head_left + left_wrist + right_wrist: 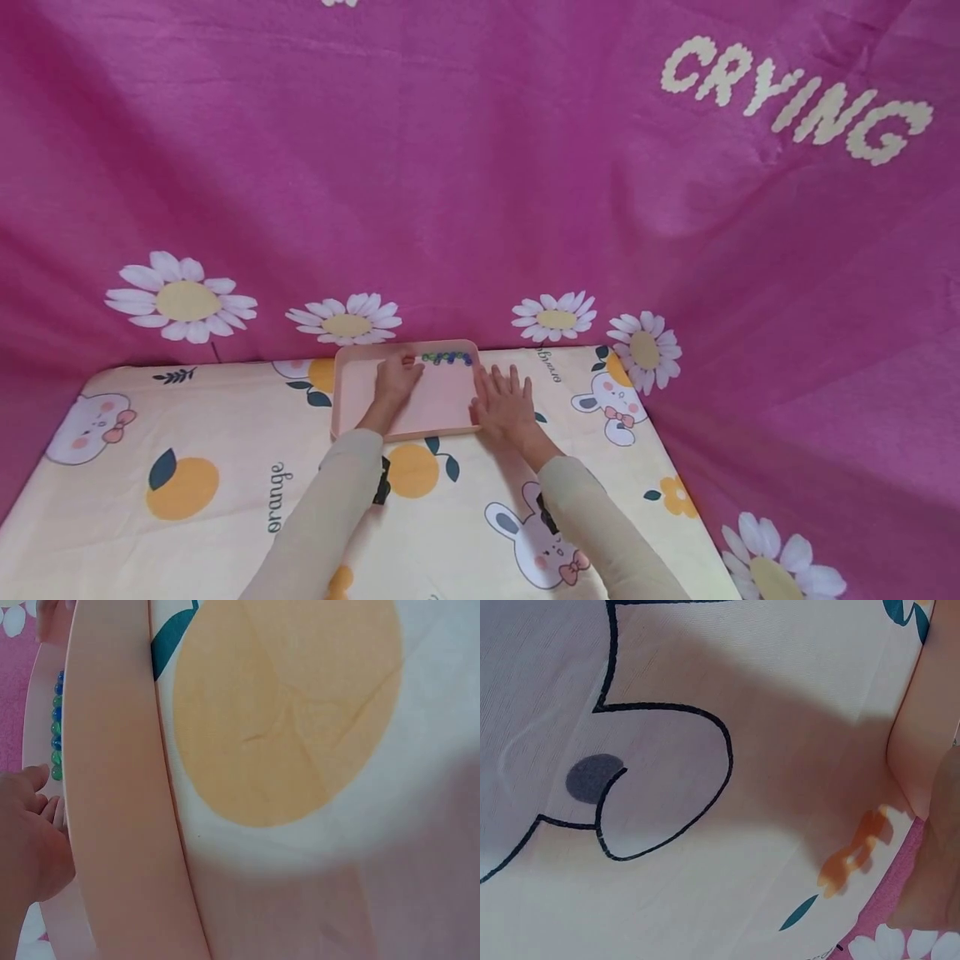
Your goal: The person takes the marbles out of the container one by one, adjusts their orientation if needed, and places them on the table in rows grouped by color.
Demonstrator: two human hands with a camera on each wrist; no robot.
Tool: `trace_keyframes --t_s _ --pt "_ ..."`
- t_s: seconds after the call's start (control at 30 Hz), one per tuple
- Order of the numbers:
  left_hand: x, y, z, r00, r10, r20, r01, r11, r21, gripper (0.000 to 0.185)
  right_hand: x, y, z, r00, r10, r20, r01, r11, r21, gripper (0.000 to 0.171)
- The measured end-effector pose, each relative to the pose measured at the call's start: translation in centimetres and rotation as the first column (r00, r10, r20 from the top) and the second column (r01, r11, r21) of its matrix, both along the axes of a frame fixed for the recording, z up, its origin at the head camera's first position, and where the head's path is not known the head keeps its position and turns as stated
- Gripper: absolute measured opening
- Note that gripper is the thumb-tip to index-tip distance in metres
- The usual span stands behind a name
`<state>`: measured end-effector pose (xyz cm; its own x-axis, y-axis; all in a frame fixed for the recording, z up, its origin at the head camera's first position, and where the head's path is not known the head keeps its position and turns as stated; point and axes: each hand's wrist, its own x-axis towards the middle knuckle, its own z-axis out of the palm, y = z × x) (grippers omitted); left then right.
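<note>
Fingers of the left hand (395, 385), over the tray's (442, 404) left half, are bent, thumb near the row's left end, presumably to keep it neat; can't tell from here if they pinch anything. Green and blue marbles (451, 358) line the tray's far wall, right part, likely so it stops them rolling. Right hand (510, 408) at the tray's right wall, fingers straight, spread, probably steadying it.
</note>
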<state>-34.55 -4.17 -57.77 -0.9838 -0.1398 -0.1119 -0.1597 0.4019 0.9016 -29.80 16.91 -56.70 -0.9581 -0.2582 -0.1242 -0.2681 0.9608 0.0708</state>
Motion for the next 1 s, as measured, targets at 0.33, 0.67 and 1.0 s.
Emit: trace_keyframes --t_s 0.33,0.67,1.0 --pt "-0.8 1.0 0.2 0.999 0.023 -0.042 -0.025 0.999 -0.041 0.026 -0.4 0.3 0.0 1.000 -0.016 -0.022 0.016 1.000 0.009 0.066" --pt "-1.0 1.1 -0.2 0.997 0.066 -0.037 -0.069 0.994 -0.087 0.022 -0.5 0.1 -0.4 1.000 -0.008 -0.018 0.008 1.000 0.012 0.065" --pt "-1.3 1.7 -0.7 0.993 0.115 -0.037 -0.119 0.985 -0.124 0.017 -0.2 -0.1 -0.6 1.000 -0.007 -0.030 0.007 1.000 0.025 0.065"
